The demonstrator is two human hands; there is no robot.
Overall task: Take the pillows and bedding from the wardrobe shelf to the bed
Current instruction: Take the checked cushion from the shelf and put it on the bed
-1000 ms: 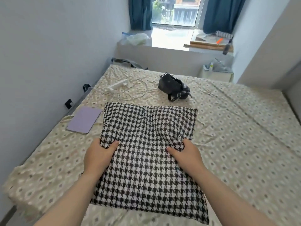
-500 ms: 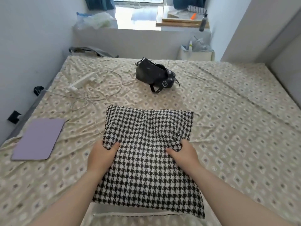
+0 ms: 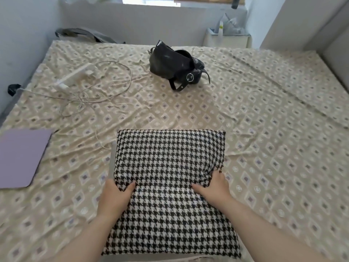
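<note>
We have the houndstooth pillow [image 3: 170,178] down low over the near part of the bed [image 3: 283,129] now. A second ago it rode higher, and the view has dipped since, so the window is all but gone and the sheet fills the view. Both hands hold it by its sides: the left hand [image 3: 115,199] clamps the left edge with the thumb on top, and the right hand [image 3: 215,188] bunches the fabric at the right edge, fingers curled under. We read this as the set-down step, with the pillow at or nearly on the sheet; we cannot tell whether it fully rests there. Its near end seems to hang at the bed's near edge, so a push forward looks wise. Ahead there is open sheet before the black bag [image 3: 173,67]. To the left, the white cable [image 3: 98,95] trails close to the pillow's far left corner, and the purple tablet [image 3: 20,157] lies further left. The right side is open sheet.
</note>
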